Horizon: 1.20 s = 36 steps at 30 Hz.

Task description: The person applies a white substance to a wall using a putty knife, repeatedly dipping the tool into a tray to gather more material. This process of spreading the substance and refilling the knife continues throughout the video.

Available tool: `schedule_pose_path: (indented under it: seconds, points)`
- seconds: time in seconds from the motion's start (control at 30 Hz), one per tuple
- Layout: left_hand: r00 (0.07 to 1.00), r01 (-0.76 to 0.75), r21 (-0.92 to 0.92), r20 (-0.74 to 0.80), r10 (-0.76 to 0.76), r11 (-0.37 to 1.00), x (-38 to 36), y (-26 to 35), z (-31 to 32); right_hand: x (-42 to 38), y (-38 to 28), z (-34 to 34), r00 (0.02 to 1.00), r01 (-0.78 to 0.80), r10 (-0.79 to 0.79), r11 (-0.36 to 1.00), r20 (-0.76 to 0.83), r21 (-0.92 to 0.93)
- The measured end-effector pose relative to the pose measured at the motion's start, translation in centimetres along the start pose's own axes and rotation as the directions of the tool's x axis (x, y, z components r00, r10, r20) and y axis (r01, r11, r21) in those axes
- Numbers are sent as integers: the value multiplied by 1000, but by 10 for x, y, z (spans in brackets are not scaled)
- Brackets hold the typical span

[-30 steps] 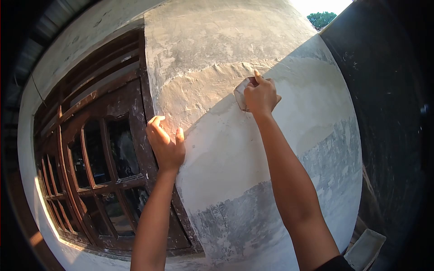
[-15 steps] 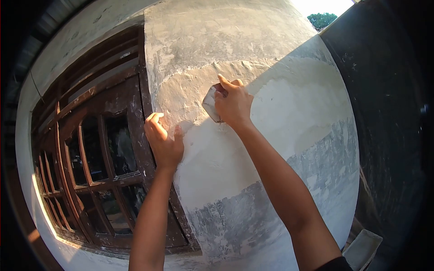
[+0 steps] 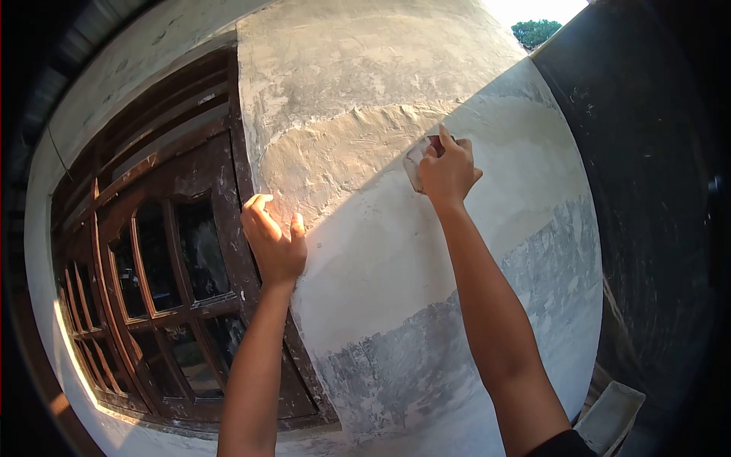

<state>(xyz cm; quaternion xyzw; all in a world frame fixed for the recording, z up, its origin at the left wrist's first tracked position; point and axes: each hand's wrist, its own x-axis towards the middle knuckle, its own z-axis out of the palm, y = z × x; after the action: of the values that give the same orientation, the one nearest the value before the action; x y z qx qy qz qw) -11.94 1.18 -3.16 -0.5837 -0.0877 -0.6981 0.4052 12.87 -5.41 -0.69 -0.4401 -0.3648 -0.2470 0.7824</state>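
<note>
Gripping flat tool in right hand, upper centre, probably for contact with plaster, with empty left hand spread loosely mid-left, perhaps for balance.

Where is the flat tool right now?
In the head view, the flat tool is in the upper half, just right of centre, gripped by the right hand at the wall, right of the brown window.

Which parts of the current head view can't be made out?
All in the head view:
Flat tool: full outline, partly covered by the right hand.
Left hand: its back hides whether the palm touches anything.
Dark sleeve: cut off by the bottom edge.
Window panes: too dark to show what lies behind.
</note>
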Motion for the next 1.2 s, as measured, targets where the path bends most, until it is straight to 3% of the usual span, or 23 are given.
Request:
schedule_pose_path:
  seconds: [0.03,0.1,0.2,0.27,0.3,0.37,0.43,0.5,0.53,0.6,0.63,0.7,0.77,0.83,0.87,0.93,0.97,1.03,1.2]
  points:
    - [1000,5,3,-2,-5,1000,-1,0,0,0,-1,-3,999,-10,12,999,-44,41]
    - [1000,12,5,2,-12,1000,-1,0,-1,-12,-13,12,992,108,-116,985,53,135]
    - [1000,10,11,13,-10,1000,-2,1,-1,-14,-12,15,972,153,-148,988,185,-13]
    - [1000,6,15,9,-6,1000,-2,0,-1,-1,-2,5,999,-53,53,996,5,-78]
    - [1000,12,15,18,-12,1000,-2,1,-1,2,-3,6,999,-49,50,996,5,-77]
    - [1000,21,17,22,-21,1000,-2,2,-1,4,-8,7,998,-44,48,989,-27,139]
    - [999,17,12,34,-17,1000,-3,4,-2,-6,-24,22,991,95,-110,981,80,167]
    - [999,27,5,38,-27,1000,-4,2,-2,-12,-29,35,963,231,-237,971,132,55]
    - [999,30,-4,45,-30,1000,-3,0,-1,-7,-27,33,963,230,-235,972,130,58]
    - [999,25,-15,40,-25,1000,-4,1,-1,9,-16,22,987,-109,119,989,104,-96]
    - [999,25,-26,31,-25,999,-4,0,-1,13,-9,16,987,-110,120,990,106,-92]
    - [999,24,-39,24,-23,999,-5,-3,-2,15,0,4,986,-98,91,994,-138,-44]
    - [1000,24,-64,4,-24,998,-3,-1,1,2,-10,17,991,-36,40,999,-131,35]
    - [1000,20,-39,16,-19,999,-4,1,-1,-18,-30,36,987,143,-152,981,57,134]
    - [1000,17,-39,22,-16,999,-4,1,-1,-17,-29,34,988,137,-146,981,57,134]
    - [999,22,-50,35,-20,999,-2,1,-1,-13,-30,31,988,-50,51,999,143,-8]
    - [999,21,-50,36,-19,999,-2,1,-1,-6,-25,24,988,-51,52,999,143,-8]
    - [1000,-4,-39,26,5,999,-2,0,-2,9,-4,3,977,-212,211,977,-31,-37]
    - [999,-17,28,50,15,999,2,4,-3,0,35,-16,985,-174,174,981,1,90]
